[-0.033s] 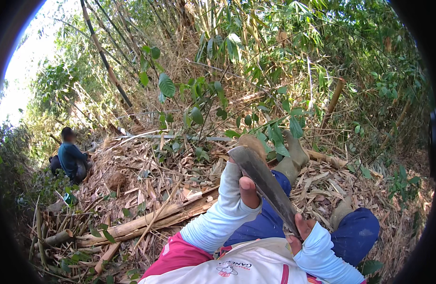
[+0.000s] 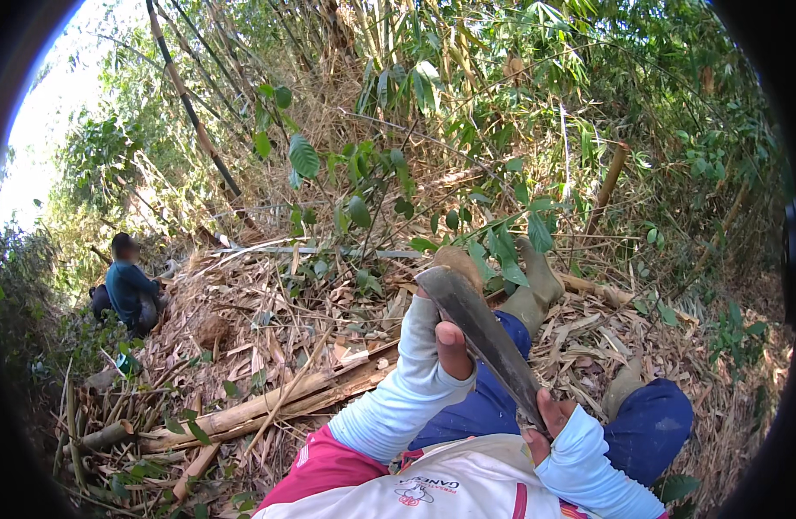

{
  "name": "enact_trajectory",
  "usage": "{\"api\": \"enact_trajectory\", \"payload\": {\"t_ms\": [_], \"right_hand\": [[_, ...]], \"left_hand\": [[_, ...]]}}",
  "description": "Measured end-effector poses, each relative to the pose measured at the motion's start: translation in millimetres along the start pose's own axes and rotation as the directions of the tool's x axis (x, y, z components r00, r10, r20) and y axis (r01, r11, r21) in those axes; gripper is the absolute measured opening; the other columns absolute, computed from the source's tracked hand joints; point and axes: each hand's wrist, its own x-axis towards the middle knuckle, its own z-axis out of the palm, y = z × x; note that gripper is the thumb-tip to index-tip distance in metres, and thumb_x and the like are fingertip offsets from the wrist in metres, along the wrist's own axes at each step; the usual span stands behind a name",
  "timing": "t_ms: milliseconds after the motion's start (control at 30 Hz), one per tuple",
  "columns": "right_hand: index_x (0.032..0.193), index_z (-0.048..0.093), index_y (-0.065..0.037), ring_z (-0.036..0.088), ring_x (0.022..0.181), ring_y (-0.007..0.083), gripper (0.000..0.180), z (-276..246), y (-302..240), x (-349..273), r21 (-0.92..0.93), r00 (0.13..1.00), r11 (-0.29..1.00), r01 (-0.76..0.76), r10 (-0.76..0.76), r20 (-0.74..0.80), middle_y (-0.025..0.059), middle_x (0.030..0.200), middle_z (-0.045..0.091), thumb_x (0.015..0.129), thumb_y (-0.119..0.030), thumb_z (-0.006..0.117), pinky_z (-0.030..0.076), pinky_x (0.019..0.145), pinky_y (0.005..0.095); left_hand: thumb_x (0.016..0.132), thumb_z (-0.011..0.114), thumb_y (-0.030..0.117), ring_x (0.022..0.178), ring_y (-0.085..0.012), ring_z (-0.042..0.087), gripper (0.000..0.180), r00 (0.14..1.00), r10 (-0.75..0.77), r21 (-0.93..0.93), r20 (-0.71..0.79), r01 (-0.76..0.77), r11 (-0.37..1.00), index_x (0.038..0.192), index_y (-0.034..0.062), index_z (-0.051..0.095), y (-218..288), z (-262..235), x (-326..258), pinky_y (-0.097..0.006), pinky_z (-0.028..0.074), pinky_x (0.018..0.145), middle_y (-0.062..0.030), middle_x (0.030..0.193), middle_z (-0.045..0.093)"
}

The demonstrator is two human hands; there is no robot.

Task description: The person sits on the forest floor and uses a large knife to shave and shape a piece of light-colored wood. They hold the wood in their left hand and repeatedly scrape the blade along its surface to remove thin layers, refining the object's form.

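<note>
A machete [image 2: 480, 333] with a dark, worn blade lies slantwise across my lap, its broad rounded end pointing away to the left. Around its narrow near end, the fingers of my right hand [image 2: 549, 419] are closed. My left hand [image 2: 454, 350] is at the blade's broad half, with the thumb showing beside the edge and most fingers hidden behind the metal. Behind the broad end shows a brown rounded thing [image 2: 460, 262], perhaps a stone; the blade covers part of it. Light blue sleeves reach over both hands.
My legs in blue trousers [image 2: 648, 428] and an olive boot [image 2: 536, 290] stretch ahead. Split bamboo [image 2: 268, 411] lies at left on dry husks [image 2: 251, 337]. A leafy twig [image 2: 506, 251] hangs near the blade. Far left sits another person [image 2: 131, 285]. Bamboo thicket stands behind.
</note>
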Motion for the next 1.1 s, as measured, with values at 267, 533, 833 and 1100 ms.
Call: {"api": "enact_trajectory", "payload": {"t_ms": [267, 533, 833, 1100], "right_hand": [[0.149, 0.029, -0.019, 0.054, 0.059, 0.0284, 0.082, -3.4, 0.4, 7.9, -0.066, 0.993, 0.995, -0.081, 0.075, -0.094, 0.016, 0.076, 0.053, 0.078, -0.006, 0.067, 0.043, 0.052, 0.0392], [0.149, 0.027, -0.008, 0.053, 0.055, 0.0117, 0.079, -15.9, 22.2, 6.9, 0.797, 0.847, 0.472, -0.377, 0.524, 0.09, 0.0035, 0.073, 0.054, 0.087, -0.039, 0.065, 0.043, 0.046, 0.0226], [0.142, 0.04, -0.003, 0.053, 0.056, 0.0149, 0.065, -36.7, 52.5, -28.4, 0.262, 0.977, 0.952, -0.158, 0.189, -0.097, 0.005, 0.07, 0.055, 0.09, -0.036, 0.061, 0.043, 0.049, 0.0277], [0.137, 0.049, -0.025, 0.052, 0.052, 0.0243, 0.073, -81.9, 27.5, -18.2, -0.256, 0.998, 0.965, 0.06, -0.068, -0.019, 0.0096, 0.071, 0.057, 0.069, -0.012, 0.075, 0.041, 0.047, 0.0351]], "left_hand": [[0.085, 0.068, 0.045, 0.089, -0.0102, 0.056, 0.065, 0.971, 0.002, 0.043, 0.239, -0.012, 0.999, 0.127, 0.0017, 0.042, -7.0, -10.3, 1.0, -0.022, 0.047, 0.075, -0.0036, 0.102, 0.056], [0.072, 0.066, 0.067, 0.072, -0.0189, 0.061, 0.096, 0.85, -0.438, -0.061, 0.293, 0.474, 0.878, 0.138, 0.0052, 0.033, 5.1, -13.4, -4.6, -0.033, 0.055, 0.058, -0.0091, 0.087, 0.059], [0.089, 0.057, 0.051, 0.076, -0.0247, 0.061, 0.077, 0.72, -0.48, -0.123, 0.501, 0.609, 0.784, 0.142, 0.0027, 0.029, 7.3, -25.0, 4.8, -0.038, 0.056, 0.063, -0.014, 0.09, 0.057], [0.087, 0.06, 0.04, 0.081, -0.0139, 0.059, 0.068, 0.703, -0.49, 0.044, 0.515, 0.549, 0.834, 0.138, 0.0018, 0.036, 30.7, -16.0, -2.5, -0.025, 0.047, 0.066, -0.0097, 0.105, 0.059]]}}
